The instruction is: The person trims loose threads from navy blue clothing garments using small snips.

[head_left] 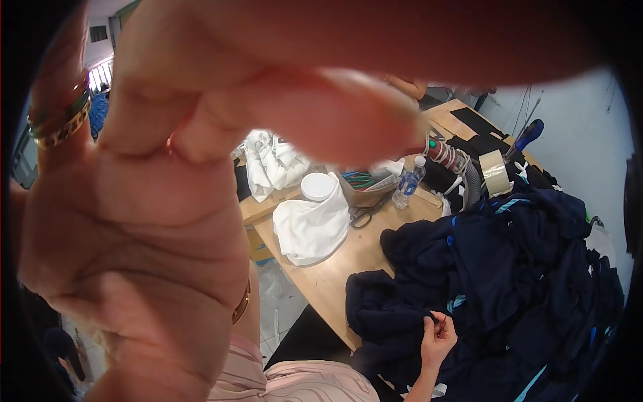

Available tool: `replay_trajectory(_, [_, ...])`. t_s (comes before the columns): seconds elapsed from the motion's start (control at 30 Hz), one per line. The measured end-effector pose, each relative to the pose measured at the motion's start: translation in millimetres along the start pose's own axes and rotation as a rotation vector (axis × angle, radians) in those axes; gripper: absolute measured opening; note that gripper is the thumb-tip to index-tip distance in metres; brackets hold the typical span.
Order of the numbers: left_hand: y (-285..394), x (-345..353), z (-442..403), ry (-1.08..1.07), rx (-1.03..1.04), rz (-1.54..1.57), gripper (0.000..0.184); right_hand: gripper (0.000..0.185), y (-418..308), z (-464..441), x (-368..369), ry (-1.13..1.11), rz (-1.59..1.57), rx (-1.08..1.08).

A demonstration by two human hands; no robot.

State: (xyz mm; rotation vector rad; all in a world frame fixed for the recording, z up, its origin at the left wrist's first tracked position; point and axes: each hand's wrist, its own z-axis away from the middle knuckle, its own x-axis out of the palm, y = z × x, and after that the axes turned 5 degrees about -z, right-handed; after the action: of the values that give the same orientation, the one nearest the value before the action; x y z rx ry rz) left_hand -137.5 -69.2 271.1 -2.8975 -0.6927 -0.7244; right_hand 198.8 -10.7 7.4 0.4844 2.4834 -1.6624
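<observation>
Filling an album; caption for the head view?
A large palm fills the foreground as another hand pinches dark navy fabric on a wooden table.

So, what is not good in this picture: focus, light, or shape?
In the head view, the large hand near the lens is soft, most blurred across the top; the corners go black, as with a very wide lens; the white cloth looks very bright, while folds in the navy fabric sink into darkness; a pale sheen lies on the wooden table.
</observation>
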Motion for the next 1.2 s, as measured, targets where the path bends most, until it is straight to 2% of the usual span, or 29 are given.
replay_trajectory(0.5, [-6.5,-3.4,5.2,-0.01,-0.149,0.03,0.064,0.01,4.2,1.5,2.6,0.001,-0.035,0.073])
replay_trajectory(0.63, [-12.5,22.4,32.4,-0.146,-0.425,0.101,0.064,0.01,7.4,1.5,6.5,0.0,-0.044,0.06])
replay_trajectory(0.77, [-19.6,56.8,98.8,-0.361,-0.77,0.34,0.064,0.009,4.8,1.1,8.9,-0.007,-0.065,0.059])
replay_trajectory(0.87, [-17.4,58.8,145.6,-0.524,-0.975,0.475,0.038,0.009,3.1,2.2,7.5,-0.007,-0.05,0.066])
replay_trajectory(0.97, [-14.5,55.4,163.6,-0.564,-1.057,0.516,0.035,0.01,7.0,3.1,7.0,-0.005,-0.041,0.072])
replay_trajectory(1.1, [-17.7,67.5,133.4,-0.311,-0.934,0.716,0.026,0.01,4.7,4.1,8.3,-0.014,-0.076,0.105])
replay_trajectory(1.2, [-26.2,76.2,106.0,-0.217,-0.851,0.812,0.027,0.009,20.0,7.4,8.8,-0.008,-0.012,-0.013])
